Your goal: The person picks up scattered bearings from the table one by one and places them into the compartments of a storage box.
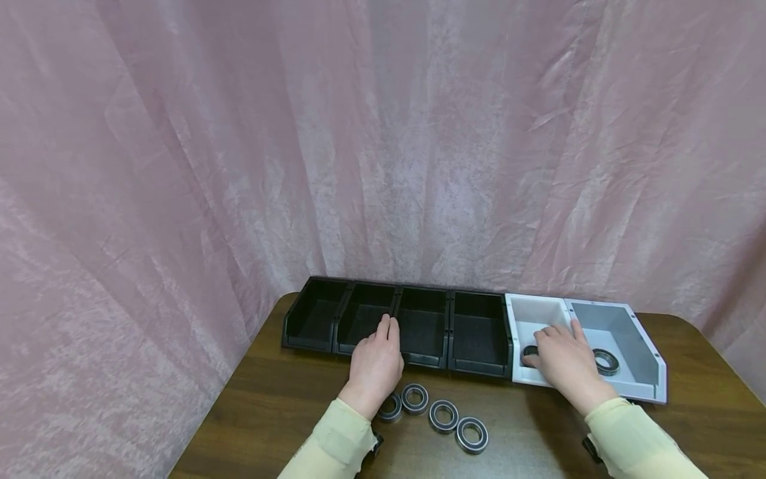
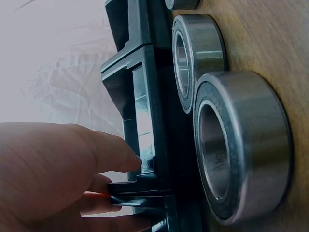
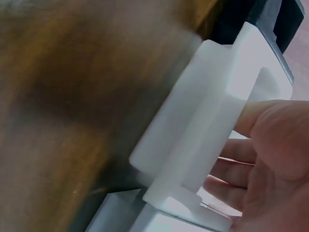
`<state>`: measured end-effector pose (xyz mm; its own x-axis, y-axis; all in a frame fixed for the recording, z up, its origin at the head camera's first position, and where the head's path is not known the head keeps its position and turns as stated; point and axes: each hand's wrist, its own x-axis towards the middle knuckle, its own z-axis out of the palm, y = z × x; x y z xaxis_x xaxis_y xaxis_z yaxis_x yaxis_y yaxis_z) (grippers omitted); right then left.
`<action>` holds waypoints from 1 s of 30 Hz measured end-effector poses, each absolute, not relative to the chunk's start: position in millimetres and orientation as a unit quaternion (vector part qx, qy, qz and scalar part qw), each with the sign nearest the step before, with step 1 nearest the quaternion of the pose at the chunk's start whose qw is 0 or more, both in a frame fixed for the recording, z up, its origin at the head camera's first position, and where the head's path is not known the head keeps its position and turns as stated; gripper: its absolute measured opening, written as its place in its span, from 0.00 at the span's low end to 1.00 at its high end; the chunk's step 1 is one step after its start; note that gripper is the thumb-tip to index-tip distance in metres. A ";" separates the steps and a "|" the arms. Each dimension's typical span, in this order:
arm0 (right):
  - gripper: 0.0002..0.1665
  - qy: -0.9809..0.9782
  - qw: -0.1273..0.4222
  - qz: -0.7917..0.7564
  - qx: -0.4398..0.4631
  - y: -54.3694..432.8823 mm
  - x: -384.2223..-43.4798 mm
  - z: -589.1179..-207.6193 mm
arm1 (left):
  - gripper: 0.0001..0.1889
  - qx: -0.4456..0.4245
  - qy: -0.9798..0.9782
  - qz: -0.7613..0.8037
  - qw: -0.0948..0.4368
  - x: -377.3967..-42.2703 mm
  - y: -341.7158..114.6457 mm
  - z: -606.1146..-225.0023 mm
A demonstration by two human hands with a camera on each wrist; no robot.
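Observation:
My right hand (image 1: 564, 362) reaches into the white bin (image 1: 526, 306), its thumb over part of a dark bearing (image 1: 529, 350). In the right wrist view the front wall of the bin hides the fingertips, and I cannot tell whether they grip the bearing. My left hand (image 1: 376, 366) hovers at the front of the black bins (image 1: 479, 342), fingers extended and holding nothing. Beneath and beside it, several steel ball bearings (image 1: 443, 428) lie flat on the table, one partly covered by the wrist. Two show large in the left wrist view, the nearest bearing (image 2: 263, 150) beside the hand.
A grey bin (image 1: 643, 386) at the right end of the row holds another bearing (image 1: 606, 372). The joined bins stand along the back of the wooden table (image 1: 239, 412). Behind them hangs a pink curtain (image 1: 419, 146).

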<state>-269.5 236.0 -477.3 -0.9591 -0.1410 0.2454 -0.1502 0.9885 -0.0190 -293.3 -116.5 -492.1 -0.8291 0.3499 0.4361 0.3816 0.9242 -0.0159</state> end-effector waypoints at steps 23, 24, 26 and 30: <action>0.26 -0.971 0.206 0.046 0.111 220.8 -244.6 -466.4 | 0.35 -0.185 -0.961 -0.038 0.200 -292.8 -115.8 -489.6; 0.27 -0.969 0.213 0.049 0.114 219.7 -243.2 -465.8 | 0.35 -0.185 -0.961 -0.038 0.200 -292.5 -115.8 -489.6; 0.26 -0.964 0.228 0.054 0.124 217.3 -240.7 -464.6 | 0.35 -0.186 -0.961 -0.039 0.202 -292.0 -115.7 -489.5; 0.27 -0.955 0.250 0.056 0.150 210.6 -236.9 -460.7 | 0.35 -0.185 -0.961 -0.041 0.202 -292.1 -115.3 -488.9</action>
<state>-236.9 210.6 -460.7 -0.8300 -0.2595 0.4937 -0.3151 0.9485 -0.0313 -292.1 -115.3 -488.9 -0.8504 0.3386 0.4026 0.3716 0.9284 0.0041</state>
